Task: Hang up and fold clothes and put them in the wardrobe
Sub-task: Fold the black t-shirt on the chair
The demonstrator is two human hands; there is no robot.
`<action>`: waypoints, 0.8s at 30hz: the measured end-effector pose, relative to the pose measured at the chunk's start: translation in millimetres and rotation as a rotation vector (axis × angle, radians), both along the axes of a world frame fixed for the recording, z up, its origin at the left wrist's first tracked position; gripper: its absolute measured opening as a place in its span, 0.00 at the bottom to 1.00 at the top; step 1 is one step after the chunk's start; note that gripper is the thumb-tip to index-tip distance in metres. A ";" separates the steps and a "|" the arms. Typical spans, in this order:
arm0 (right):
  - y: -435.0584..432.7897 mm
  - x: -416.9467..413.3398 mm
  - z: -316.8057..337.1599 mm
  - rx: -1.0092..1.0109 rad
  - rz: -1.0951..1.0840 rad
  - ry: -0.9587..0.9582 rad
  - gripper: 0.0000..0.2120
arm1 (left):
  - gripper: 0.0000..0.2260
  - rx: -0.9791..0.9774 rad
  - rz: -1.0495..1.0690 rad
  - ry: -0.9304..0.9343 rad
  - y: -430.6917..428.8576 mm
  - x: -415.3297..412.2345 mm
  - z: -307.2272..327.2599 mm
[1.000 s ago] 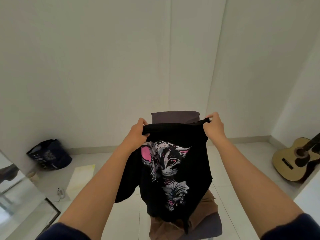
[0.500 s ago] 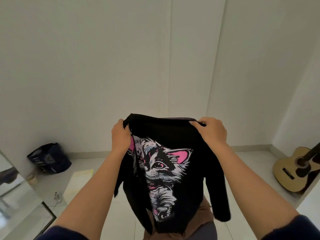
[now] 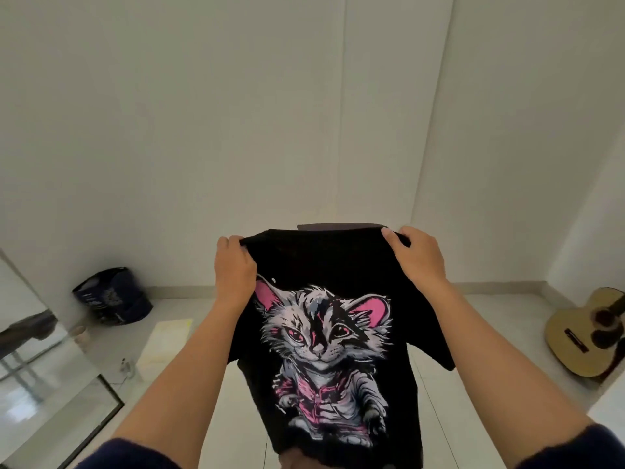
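While a dark blue bag (image 3: 113, 296) is sitting by the wall, the left hand (image 3: 233, 269) and right hand (image 3: 417, 255) are each pinching a shoulder of the black cat-print T-shirt (image 3: 324, 336), which is hanging spread out in mid-air, a wooden acoustic guitar (image 3: 588, 336) lying rightmost.

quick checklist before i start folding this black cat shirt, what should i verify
1. Left hand grips the shirt at its top edge: ok.
2. Right hand grips the other top corner: ok.
3. Shirt spread flat, cat print facing you: ok.
4. Both sleeves hanging free: right one ok, left one hidden behind the forearm, cannot tell.
5. Clear surface to fold on: chair mostly hidden behind the shirt, cannot tell.
6. Wardrobe within reach: not in view, cannot tell.
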State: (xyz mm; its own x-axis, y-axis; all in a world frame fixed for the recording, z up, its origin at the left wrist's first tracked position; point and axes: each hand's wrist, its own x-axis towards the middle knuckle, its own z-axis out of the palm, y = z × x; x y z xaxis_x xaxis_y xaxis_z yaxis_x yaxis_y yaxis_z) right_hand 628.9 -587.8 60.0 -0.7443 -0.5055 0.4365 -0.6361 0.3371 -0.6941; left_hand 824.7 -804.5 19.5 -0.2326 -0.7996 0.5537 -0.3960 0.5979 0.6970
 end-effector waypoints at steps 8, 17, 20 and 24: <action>-34.0 55.8 -38.0 0.605 0.692 -0.307 0.14 | 0.09 0.075 0.278 0.183 -12.0 87.6 -28.2; -82.3 140.5 -79.1 0.773 0.936 -0.917 0.11 | 0.10 0.060 0.545 0.256 -13.4 201.9 -50.8; -79.9 136.6 -87.5 0.763 0.912 -1.031 0.08 | 0.07 0.075 0.527 0.229 -6.1 210.1 -64.5; -67.0 114.0 -105.2 0.825 0.842 -1.099 0.07 | 0.07 0.127 0.472 0.147 1.4 186.4 -89.9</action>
